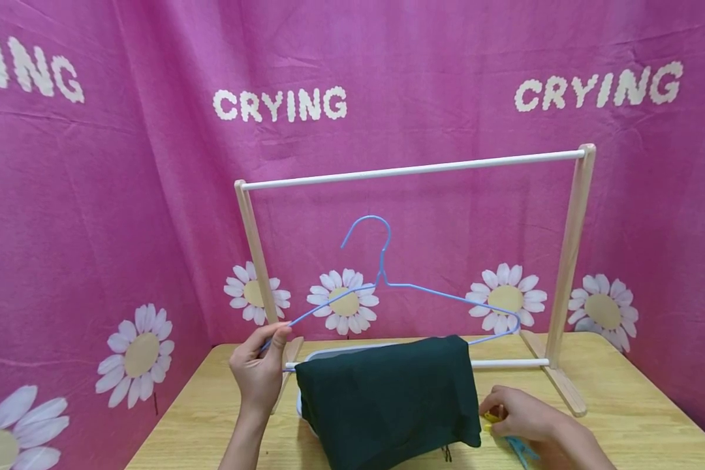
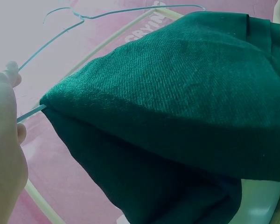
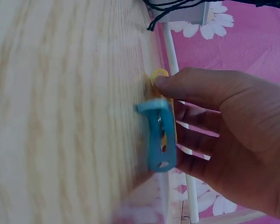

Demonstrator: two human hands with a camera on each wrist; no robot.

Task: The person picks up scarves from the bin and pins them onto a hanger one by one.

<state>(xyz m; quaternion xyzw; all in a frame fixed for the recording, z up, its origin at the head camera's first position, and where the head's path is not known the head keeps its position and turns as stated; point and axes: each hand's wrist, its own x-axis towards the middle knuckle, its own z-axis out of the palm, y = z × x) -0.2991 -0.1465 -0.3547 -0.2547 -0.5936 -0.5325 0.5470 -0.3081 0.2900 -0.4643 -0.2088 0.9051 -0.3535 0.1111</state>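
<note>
My left hand grips the left corner of a blue wire clothes hanger, its hook pointing up. Over the hanger's lower bar hangs a dark green cloth, folded across it; the left wrist view shows the bar entering the cloth's fold. Low at the right, my right hand pinches a yellow clothespin between thumb and fingers, close over the table. A blue clothespin lies right beside it and partly covers it in the right wrist view.
Behind the hanger stands a wooden rack with a white top rail and a lower rail. A pale basin sits on the wooden table, mostly hidden by the cloth. Dark strings dangle near the basin. A pink curtain surrounds the table.
</note>
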